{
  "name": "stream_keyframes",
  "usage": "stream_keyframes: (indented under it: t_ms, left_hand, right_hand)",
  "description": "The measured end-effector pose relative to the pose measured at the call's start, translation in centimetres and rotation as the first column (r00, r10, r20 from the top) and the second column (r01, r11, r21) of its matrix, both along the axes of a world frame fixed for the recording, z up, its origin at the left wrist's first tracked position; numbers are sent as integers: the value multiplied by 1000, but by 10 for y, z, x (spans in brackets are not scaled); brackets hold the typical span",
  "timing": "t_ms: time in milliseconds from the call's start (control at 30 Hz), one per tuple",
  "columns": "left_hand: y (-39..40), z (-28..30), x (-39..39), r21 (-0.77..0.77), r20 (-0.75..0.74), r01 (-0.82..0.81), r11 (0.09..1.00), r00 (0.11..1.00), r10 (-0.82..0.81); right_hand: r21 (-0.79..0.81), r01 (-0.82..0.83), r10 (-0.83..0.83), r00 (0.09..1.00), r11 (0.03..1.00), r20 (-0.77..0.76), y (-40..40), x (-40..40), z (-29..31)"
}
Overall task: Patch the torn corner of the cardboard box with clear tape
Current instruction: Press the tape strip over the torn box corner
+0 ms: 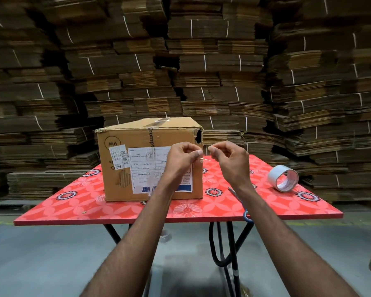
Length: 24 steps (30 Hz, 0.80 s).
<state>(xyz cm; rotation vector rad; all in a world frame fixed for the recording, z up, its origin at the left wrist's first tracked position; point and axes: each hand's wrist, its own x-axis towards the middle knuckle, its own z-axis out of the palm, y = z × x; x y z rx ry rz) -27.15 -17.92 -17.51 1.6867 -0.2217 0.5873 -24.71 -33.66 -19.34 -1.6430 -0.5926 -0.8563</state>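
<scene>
Clear tape strip (204, 160) stretched btwn left hand (181, 156) & right hand (229, 156), both pinching its ends, held taut to cover box (124, 133) torn corner (198, 136).

Both hands hold a tape strip before the box

Left hand (181, 156) and right hand (228, 156) pinch a clear tape strip (204, 160) near the box's (137, 138) torn corner (199, 136); the tape roll (283, 177) lies right on the desk (116, 206).
</scene>
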Motion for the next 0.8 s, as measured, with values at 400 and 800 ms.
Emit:
stream_keyframes:
  t_ms: [400, 800]
  left_hand:
    - [10, 38, 18, 63, 64, -204, 977, 978, 200]
    - [-11, 35, 39, 253, 273, -605, 755, 793, 544]
  right_hand:
    - [110, -34, 41, 997, 993, -60, 20, 31, 29]
    - [97, 35, -29, 998, 995, -64, 29, 57, 30]
